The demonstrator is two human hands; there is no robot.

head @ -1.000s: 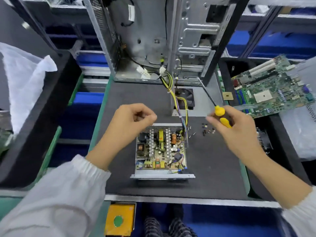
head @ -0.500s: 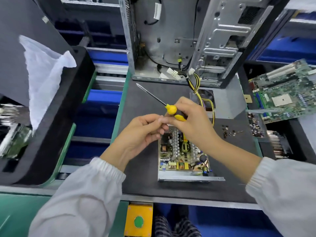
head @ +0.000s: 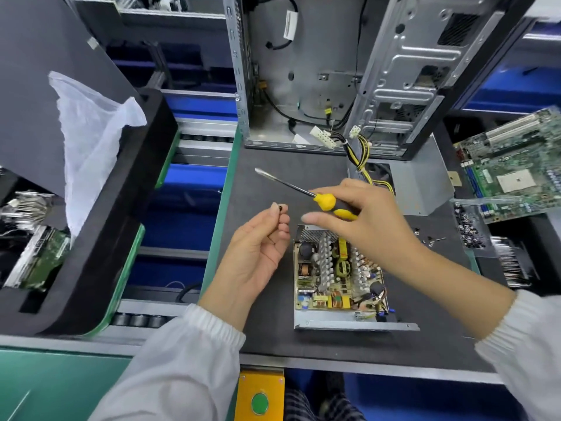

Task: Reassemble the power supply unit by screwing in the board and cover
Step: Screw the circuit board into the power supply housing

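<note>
On the dark tabletop (head: 267, 165), the open power supply unit (head: 340, 278) lies with its circuit board facing up. Just above it, the right hand (head: 361, 220) grips a yellow-handled screwdriver (head: 306, 194), shaft pointing left, while the left hand (head: 258, 253) pinches a small dark screw (head: 281, 208) between its fingertips.

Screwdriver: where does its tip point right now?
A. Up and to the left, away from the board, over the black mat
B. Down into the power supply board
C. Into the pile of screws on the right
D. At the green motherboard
A. The right hand holds the screwdriver by its yellow handle, with the shaft slanting up-left over the mat, clear of the board.
</note>
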